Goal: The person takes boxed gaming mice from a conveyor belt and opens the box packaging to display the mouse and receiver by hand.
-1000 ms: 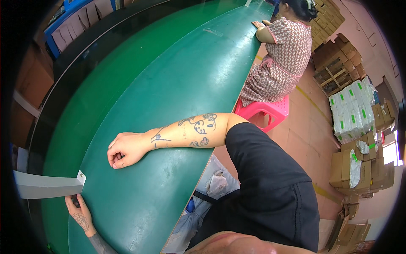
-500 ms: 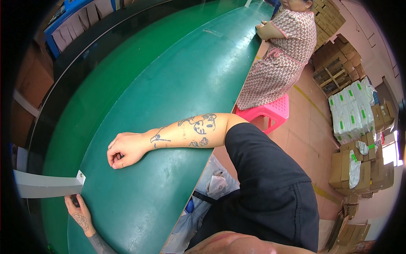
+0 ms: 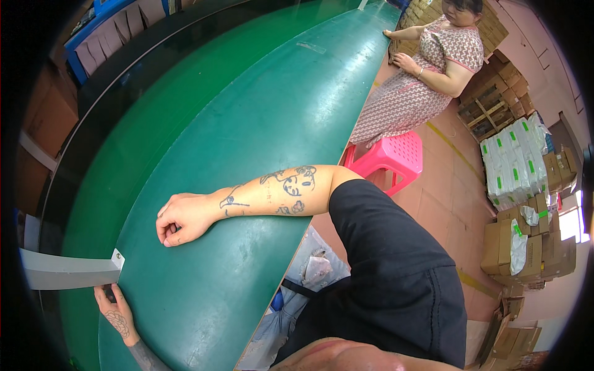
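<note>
My right hand (image 3: 186, 220) rests on the green tabletop (image 3: 247, 130), its fingers loosely curled in and nothing showing in them. The tattooed right forearm lies across the table edge. At the lower left, my left hand (image 3: 116, 311) reaches up beside a grey metal bracket (image 3: 74, 270) that is fixed to the table's far side. Its thumb and fingers are apart, with the tips touching or just under the bracket's end; part of them is hidden by it. No object shows in the left hand.
A dark-green conveyor belt (image 3: 139, 139) runs along the table's far side. Ahead on the right, a co-worker (image 3: 414, 93) in a patterned dress is by a pink stool (image 3: 396, 157). Wrapped white stacks (image 3: 513, 164) and cardboard boxes (image 3: 526, 247) stand on the floor at right.
The co-worker has risen from the pink stool and turned, one hand now at the table edge. My own hands and arms have not visibly moved.
</note>
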